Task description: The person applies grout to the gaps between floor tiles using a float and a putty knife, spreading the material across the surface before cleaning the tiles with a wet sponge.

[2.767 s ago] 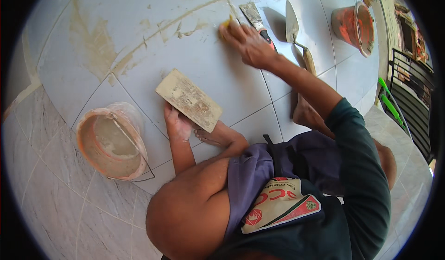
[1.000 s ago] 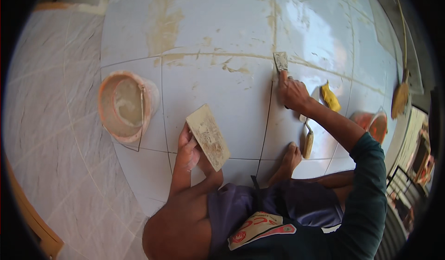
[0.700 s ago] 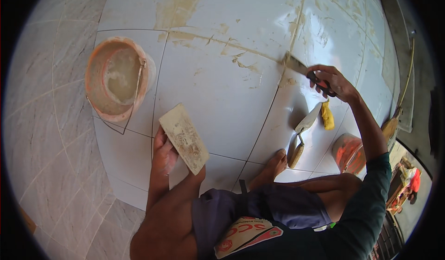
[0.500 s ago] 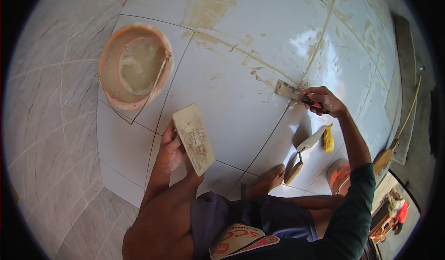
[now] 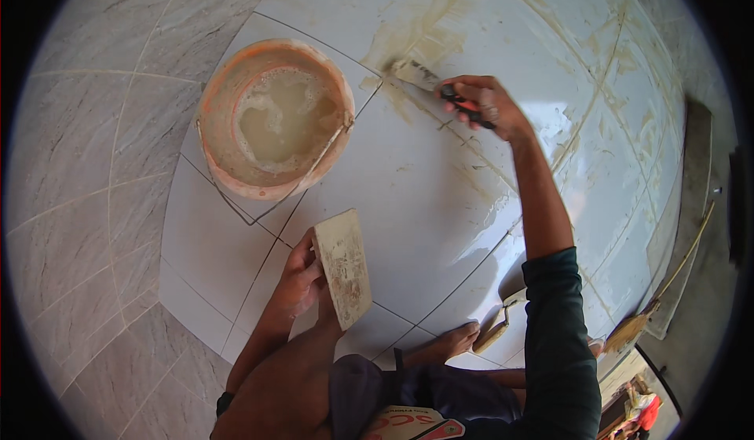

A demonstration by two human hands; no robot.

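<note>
My left hand [image 5: 298, 277] is closed around the back of a rectangular board [image 5: 342, 269] smeared with dried tan paste, held tilted above the tiles near my knee; its grip is partly hidden behind the board. My right hand [image 5: 493, 109] grips the red and black handle of a putty knife [image 5: 418, 74] farther ahead. The putty knife's paste-coated blade points left, at a joint between the glossy white tiles [image 5: 424, 204]. Tan paste [image 5: 440, 24] is streaked along several joints beyond the blade. Whether the blade presses on the tile is blurred.
A bucket [image 5: 210, 126] of cloudy water stands at left, its wire handle hanging toward me. A pointing trowel [image 5: 493, 332] lies beside my foot, partly behind my right sleeve. A broom [image 5: 633, 324] and a long plank [image 5: 691, 212] are at right.
My right hand has carried the putty knife left and farther forward along the joint. The view has shifted, and my right arm now covers the yellow item near the trowel. Left hand keeps the board.
</note>
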